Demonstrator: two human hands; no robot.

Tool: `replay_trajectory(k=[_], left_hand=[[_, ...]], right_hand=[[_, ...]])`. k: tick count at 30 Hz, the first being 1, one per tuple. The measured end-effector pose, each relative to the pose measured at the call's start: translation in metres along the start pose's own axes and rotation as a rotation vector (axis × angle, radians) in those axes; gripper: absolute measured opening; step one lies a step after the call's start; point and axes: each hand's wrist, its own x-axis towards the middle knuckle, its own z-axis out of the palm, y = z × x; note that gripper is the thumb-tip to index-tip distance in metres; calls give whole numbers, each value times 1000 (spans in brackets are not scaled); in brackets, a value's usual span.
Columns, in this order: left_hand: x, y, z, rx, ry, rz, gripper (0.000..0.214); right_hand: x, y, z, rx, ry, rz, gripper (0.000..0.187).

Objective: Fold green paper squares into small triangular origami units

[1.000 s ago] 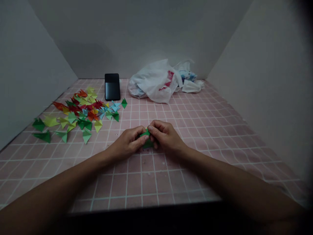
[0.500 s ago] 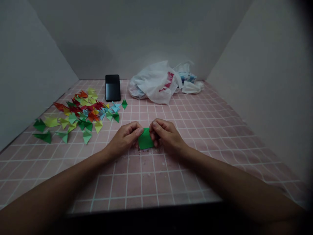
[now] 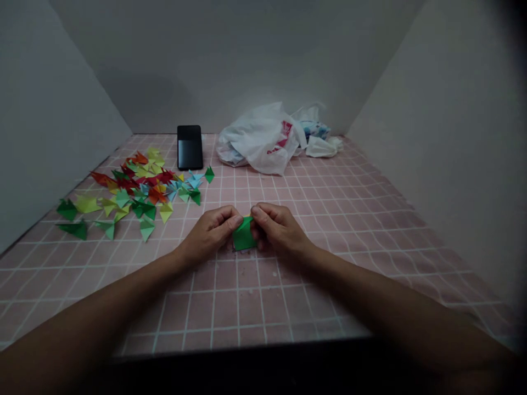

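Note:
A small green square of paper (image 3: 244, 237) is held between my two hands, just above the checked tablecloth. My left hand (image 3: 217, 227) pinches its upper left corner, thumb on top. At the upper right edge, my right hand (image 3: 276, 226) grips the paper between thumb and bent forefinger. The paper's upper edge looks turned over a little there; the fingers behind it are mostly hidden. Left of my hands lies a loose pile of folded paper pieces (image 3: 142, 209) in green, yellow, red, orange and light blue.
A black phone (image 3: 190, 148) leans upright at the back. A white plastic bag (image 3: 263, 140) with red print sits by the back wall, and crumpled white and blue wrapping (image 3: 317, 131) lies beside it. Pale walls enclose the pink checked tablecloth (image 3: 341, 219).
My right thumb and fingers have shifted slightly left and down along the paper's top edge. Less of the green square's right side shows. My left hand has hardly moved.

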Motion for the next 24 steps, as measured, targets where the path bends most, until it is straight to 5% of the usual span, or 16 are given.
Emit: replay_trajectory(k=[12,24], left_hand=[[-2,1,6,-84,49,-65,37],[-2,3,6,-54,45,-50,35]], right_hand=[[-4,0,2,-59,45,-107,32],[-1,2,0,77,-15,9,34]])
